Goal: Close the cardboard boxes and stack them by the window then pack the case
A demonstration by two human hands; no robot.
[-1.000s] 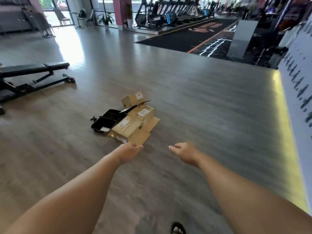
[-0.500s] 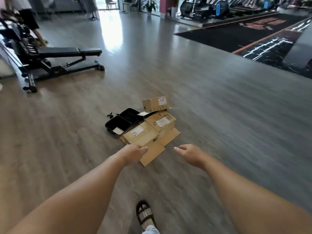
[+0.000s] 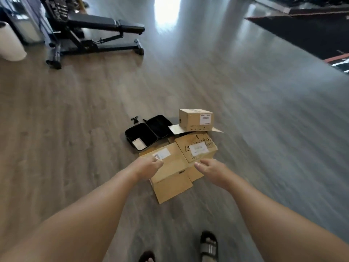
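Note:
Three cardboard boxes lie together on the wood floor. The nearest box has a flap spread flat toward me. Behind it to the right is a box with handwriting and a white label. A smaller box stands at the back on loose flaps. An open black case lies left of the boxes, a white card inside. My left hand reaches over the nearest box's left end, fingers loosely curled, holding nothing. My right hand hovers at its right side, fingers relaxed.
A black weight bench stands at the back left, with a white bin at the far left. A small black part lies beside the case. Dark gym mats cover the back right. My sandalled feet are below.
I have walked closer and the view has tilted down. The boxes now sit right at my outstretched hands, which were short of them a second ago.

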